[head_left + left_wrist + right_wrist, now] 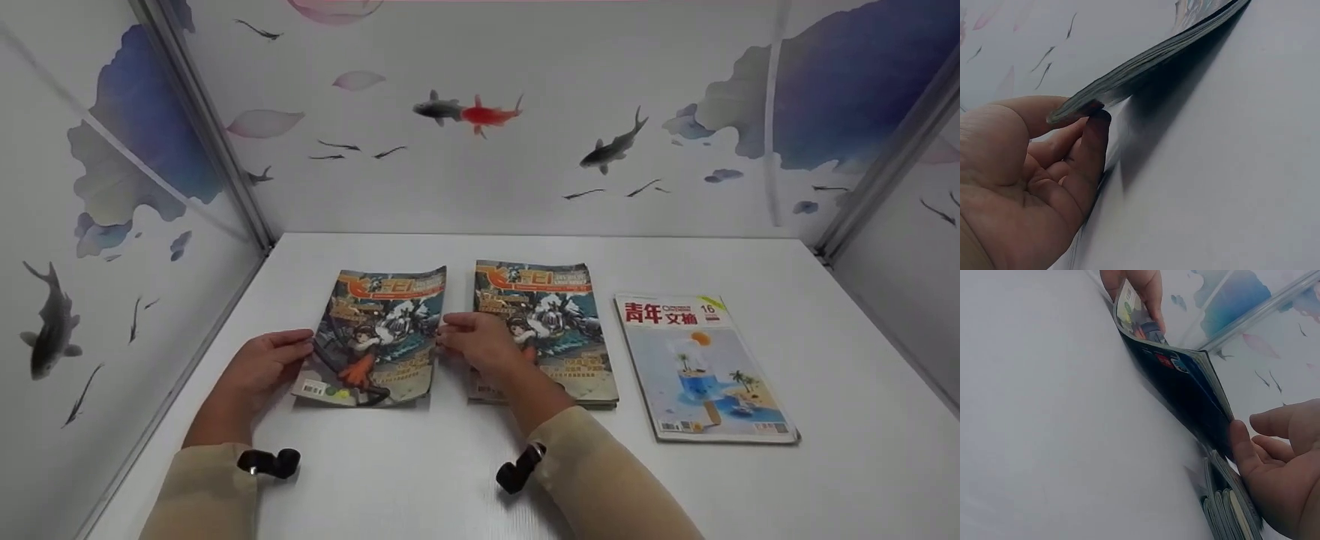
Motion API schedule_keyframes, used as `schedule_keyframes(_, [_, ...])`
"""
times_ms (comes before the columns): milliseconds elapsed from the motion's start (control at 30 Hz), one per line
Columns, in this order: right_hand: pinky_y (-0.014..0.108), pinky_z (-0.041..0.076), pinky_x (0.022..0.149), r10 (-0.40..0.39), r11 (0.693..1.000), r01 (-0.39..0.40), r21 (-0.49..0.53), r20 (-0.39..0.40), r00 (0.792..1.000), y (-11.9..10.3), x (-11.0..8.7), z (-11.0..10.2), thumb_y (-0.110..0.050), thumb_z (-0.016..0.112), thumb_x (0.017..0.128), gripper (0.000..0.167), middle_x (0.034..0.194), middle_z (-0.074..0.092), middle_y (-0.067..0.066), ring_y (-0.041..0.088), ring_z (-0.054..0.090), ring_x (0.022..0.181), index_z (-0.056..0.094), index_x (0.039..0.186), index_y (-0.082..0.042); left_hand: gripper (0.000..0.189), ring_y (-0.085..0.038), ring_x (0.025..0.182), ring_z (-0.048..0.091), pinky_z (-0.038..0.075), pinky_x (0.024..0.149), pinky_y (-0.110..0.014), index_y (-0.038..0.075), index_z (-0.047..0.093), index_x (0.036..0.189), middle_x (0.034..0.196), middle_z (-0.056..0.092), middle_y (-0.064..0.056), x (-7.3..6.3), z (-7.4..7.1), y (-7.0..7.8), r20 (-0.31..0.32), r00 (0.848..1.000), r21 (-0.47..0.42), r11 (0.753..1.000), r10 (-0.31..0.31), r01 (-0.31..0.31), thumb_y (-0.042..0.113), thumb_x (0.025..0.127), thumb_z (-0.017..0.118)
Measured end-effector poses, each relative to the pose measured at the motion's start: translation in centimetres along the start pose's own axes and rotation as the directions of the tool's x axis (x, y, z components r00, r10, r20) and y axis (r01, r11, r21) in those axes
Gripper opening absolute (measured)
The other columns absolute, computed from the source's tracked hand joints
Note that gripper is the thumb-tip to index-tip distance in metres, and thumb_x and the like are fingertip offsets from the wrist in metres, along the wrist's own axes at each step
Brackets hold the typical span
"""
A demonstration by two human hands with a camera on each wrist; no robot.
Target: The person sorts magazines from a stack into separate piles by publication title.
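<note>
A smooth, white, flat surface [390, 480] carries the work. Nearest, two beige fabric sleeves [199, 487] lead to the hands, placed either side of a soft, multicoloured paper magazine with an orange title [397, 330], left of centre. The left hand [262, 367] pinches its left edge; the right hand [487, 349] has its fingers extended, one digit touching the right edge without closing round it. The magazine appears pliable: apply light, even pressure at both edges and hold it level to avoid creasing a corner. Guide the right forearm clear of the stack of magazines with the same cover [559, 322], just to the right. Beyond that lies a pale blue-and-white magazine with red lettering [701, 375]. The right wrist view reveals the dark blue back cover [1185, 391], hidden from the head view; the left wrist view exposes the layered page edges [1140, 67] and the gap beneath. Farthest stands a white wall panel printed with fish [525, 172].
</note>
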State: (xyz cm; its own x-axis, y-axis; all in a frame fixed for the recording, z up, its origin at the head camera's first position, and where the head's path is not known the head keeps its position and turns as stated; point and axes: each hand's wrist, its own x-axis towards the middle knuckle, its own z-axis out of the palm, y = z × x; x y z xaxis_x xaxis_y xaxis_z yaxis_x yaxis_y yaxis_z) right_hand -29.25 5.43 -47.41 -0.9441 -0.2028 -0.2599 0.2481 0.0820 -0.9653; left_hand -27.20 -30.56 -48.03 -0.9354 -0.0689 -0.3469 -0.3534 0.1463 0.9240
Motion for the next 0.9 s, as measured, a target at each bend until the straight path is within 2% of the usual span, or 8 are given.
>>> schedule_keyframes(67, [0.048,0.043,0.124,0.001,1.000,-0.001,-0.019,-0.009,1.000,-0.1,-0.1,-0.1,-0.018,0.074,0.102,0.043,0.127,0.078,-0.001,0.020,0.079,0.110,0.067,0.145,-0.017,0.056,-0.006,0.115,0.065,0.059,0.092,-0.018,0.008,0.054,0.156,0.142,0.067,-0.001,-0.1,0.0,0.2,-0.027,0.999,0.037,0.999,-0.027,0.028,0.033,0.108,0.066])
schedule_keyframes(167, [0.062,-0.003,0.134,-0.002,0.998,0.000,-0.060,-0.032,0.999,-0.1,-0.3,-0.4,-0.023,0.075,0.101,0.042,0.122,0.079,-0.006,0.017,0.079,0.110,0.069,0.143,-0.021,0.056,-0.009,0.116,0.066,0.061,0.094,-0.021,0.008,0.053,0.156,0.144,0.067,-0.005,-0.1,-0.2,0.4,-0.058,0.997,0.036,0.998,-0.048,0.050,0.038,0.110,0.061])
schedule_keyframes(267, [0.065,-0.015,0.131,-0.010,0.999,0.009,-0.048,-0.032,0.999,0.0,-0.3,-0.5,-0.023,0.075,0.101,0.043,0.121,0.080,-0.005,0.015,0.078,0.111,0.068,0.144,-0.021,0.056,-0.009,0.113,0.069,0.061,0.095,-0.022,0.006,0.052,0.156,0.137,0.071,-0.005,-0.2,-0.3,0.5,-0.076,0.996,-0.009,0.999,-0.044,0.044,0.037,0.111,0.059])
schedule_keyframes(400, [0.059,0.022,0.134,-0.019,1.000,0.019,0.021,0.005,1.000,0.1,-0.2,-0.5,-0.020,0.073,0.103,0.046,0.127,0.078,0.002,0.016,0.078,0.114,0.065,0.148,-0.014,0.055,-0.009,0.111,0.070,0.061,0.095,-0.022,0.006,0.052,0.157,0.131,0.071,-0.002,-0.3,-0.5,0.4,-0.085,0.996,-0.064,0.998,-0.034,0.029,0.036,0.111,0.060])
schedule_keyframes(500, [0.061,0.001,0.136,-0.029,0.999,0.029,0.033,0.006,1.000,0.2,-0.2,-0.4,-0.021,0.074,0.103,0.046,0.129,0.078,0.003,0.016,0.078,0.113,0.065,0.148,-0.015,0.056,-0.010,0.111,0.070,0.061,0.097,-0.022,0.005,0.050,0.158,0.133,0.070,-0.003,-0.3,-0.6,0.4,-0.076,0.997,-0.103,0.995,-0.017,0.009,0.033,0.110,0.061])
schedule_keyframes(633, [0.053,0.016,0.137,-0.061,0.995,0.059,0.086,0.018,0.998,0.2,-0.3,-0.4,-0.020,0.072,0.104,0.046,0.131,0.076,0.008,0.020,0.076,0.117,0.063,0.149,-0.011,0.057,-0.011,0.113,0.070,0.060,0.099,-0.022,0.004,0.049,0.158,0.134,0.069,-0.004,-0.4,-0.4,0.4,-0.067,0.998,-0.163,0.987,-0.009,-0.002,0.032,0.110,0.062])
schedule_keyframes(733, [0.041,0.057,0.111,-0.087,0.987,0.083,0.134,0.024,0.996,0.2,-0.5,-0.7,-0.016,0.069,0.106,0.046,0.132,0.073,0.012,0.025,0.075,0.122,0.061,0.150,-0.006,0.056,-0.013,0.118,0.068,0.059,0.102,-0.023,0.006,0.049,0.158,0.135,0.068,-0.004,-0.6,0.0,0.5,-0.069,0.997,-0.217,0.976,-0.018,0.003,0.032,0.110,0.063])
schedule_keyframes(900, [0.030,0.063,0.098,-0.114,0.984,0.116,0.134,-0.022,0.993,-0.1,-0.8,-2.3,-0.015,0.070,0.105,0.045,0.129,0.074,0.013,0.023,0.076,0.117,0.063,0.148,-0.006,0.056,-0.014,0.126,0.064,0.056,0.108,-0.023,0.008,0.049,0.158,0.138,0.068,-0.002,-0.8,1.3,1.2,-0.071,0.997,-0.326,0.945,-0.005,-0.018,0.033,0.109,0.063])
